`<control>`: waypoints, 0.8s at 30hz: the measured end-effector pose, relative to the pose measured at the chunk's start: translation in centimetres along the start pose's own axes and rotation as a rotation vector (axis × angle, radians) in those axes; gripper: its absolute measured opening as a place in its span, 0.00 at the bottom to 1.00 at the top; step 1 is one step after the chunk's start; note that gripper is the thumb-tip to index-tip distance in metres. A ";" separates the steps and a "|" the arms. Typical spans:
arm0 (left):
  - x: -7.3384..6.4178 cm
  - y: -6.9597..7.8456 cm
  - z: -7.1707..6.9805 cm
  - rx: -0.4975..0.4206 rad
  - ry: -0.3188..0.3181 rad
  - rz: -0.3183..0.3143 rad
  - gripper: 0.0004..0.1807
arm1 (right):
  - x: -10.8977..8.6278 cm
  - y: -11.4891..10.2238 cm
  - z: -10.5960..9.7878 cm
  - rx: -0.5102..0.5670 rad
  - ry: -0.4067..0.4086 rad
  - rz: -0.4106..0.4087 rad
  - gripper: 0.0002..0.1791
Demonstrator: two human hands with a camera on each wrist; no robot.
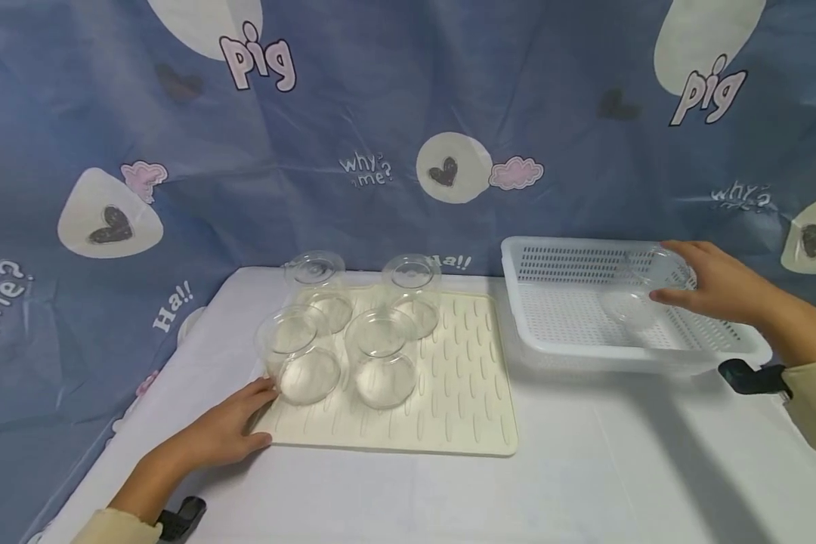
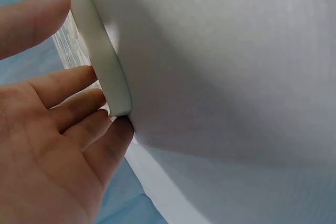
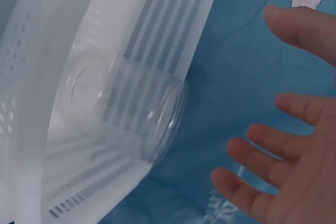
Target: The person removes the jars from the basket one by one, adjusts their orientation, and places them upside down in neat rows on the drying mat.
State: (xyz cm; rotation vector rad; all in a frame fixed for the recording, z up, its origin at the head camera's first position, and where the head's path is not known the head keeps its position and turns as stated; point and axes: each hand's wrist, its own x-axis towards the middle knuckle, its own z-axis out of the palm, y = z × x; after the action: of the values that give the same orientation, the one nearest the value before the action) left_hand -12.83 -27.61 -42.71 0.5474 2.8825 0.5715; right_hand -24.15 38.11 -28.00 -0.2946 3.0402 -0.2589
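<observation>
My left hand (image 1: 227,423) is at the front left of a cream ridged mat (image 1: 465,378), its extended fingertips touching the mat's side edge (image 2: 107,61). Several clear cups (image 1: 309,375) with wide round rims stand on the left part of this mat, close to those fingers. On the right, my right hand (image 1: 714,283) hovers over the end of a white perforated basket (image 1: 527,317). A single clear cup (image 3: 165,121) stands inside the basket. In the right wrist view the spread fingers (image 3: 244,187) are apart from its rim and hold nothing.
A white cloth (image 1: 585,468) covers the table. Behind it hangs a blue printed curtain (image 1: 353,98), close to the back of the basket and mat. A gap of white cloth separates mat and basket. Black straps (image 1: 755,376) are around both wrists.
</observation>
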 end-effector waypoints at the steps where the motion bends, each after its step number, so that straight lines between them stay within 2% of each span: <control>1: 0.0 0.0 0.0 -0.002 -0.004 0.001 0.37 | 0.2 0.5 -0.1 0.007 -0.009 0.017 0.54; 9: 0.0 0.0 -0.3 -0.006 -0.002 0.000 0.37 | 2.3 3.8 0.7 0.130 -0.089 0.135 0.63; 13: 0.1 0.1 -0.3 -0.026 -0.015 0.001 0.36 | 3.2 4.8 1.7 0.241 -0.108 0.187 0.66; 17: 0.1 0.1 -0.3 -0.028 -0.011 -0.003 0.36 | 3.8 5.4 2.6 0.322 -0.130 0.227 0.69; 20: 0.0 0.2 -0.4 -0.027 -0.016 -0.010 0.37 | 3.7 5.3 3.0 0.351 -0.124 0.230 0.66; 24: 0.1 0.3 -0.3 -0.017 -0.026 -0.011 0.37 | 3.6 5.4 3.7 0.452 -0.142 0.296 0.67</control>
State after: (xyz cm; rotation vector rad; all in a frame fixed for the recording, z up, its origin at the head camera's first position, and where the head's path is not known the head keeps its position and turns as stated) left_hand -12.90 -27.41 -42.28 0.5317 2.8522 0.5819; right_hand -28.29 41.98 -32.81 0.1595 2.7312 -0.8382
